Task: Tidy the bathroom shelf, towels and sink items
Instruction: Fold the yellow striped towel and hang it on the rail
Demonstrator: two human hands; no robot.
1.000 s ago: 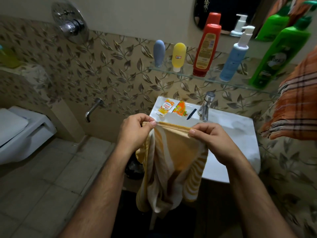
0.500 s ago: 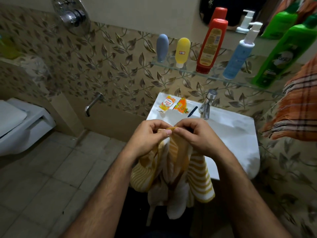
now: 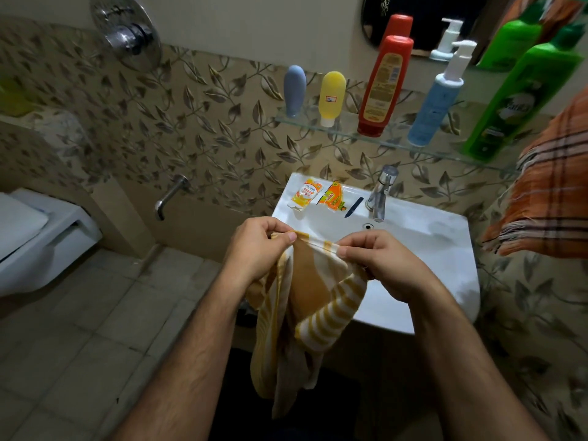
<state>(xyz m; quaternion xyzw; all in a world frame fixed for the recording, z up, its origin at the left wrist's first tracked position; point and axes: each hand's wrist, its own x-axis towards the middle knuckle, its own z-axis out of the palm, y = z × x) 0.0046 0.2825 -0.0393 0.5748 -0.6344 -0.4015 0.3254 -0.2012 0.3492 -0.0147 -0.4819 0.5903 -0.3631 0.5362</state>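
Both hands, left hand (image 3: pixel 257 246) and right hand (image 3: pixel 378 262), pinch the yellow striped towel (image 3: pixel 318 300) hem; hands parted again since half a second ago, edge stretched for folding

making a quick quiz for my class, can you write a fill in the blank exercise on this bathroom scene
1. Both the left hand and the right hand pinch the top edge of a striped ____ .
2. The glass shelf holds ____ bottles.
3. The bottle nearest the grey bottle is coloured ____ .
4. The two sachets lie on the sink rim, on the ____ hand's side of the tap.

Missing words: towel; five; yellow; left
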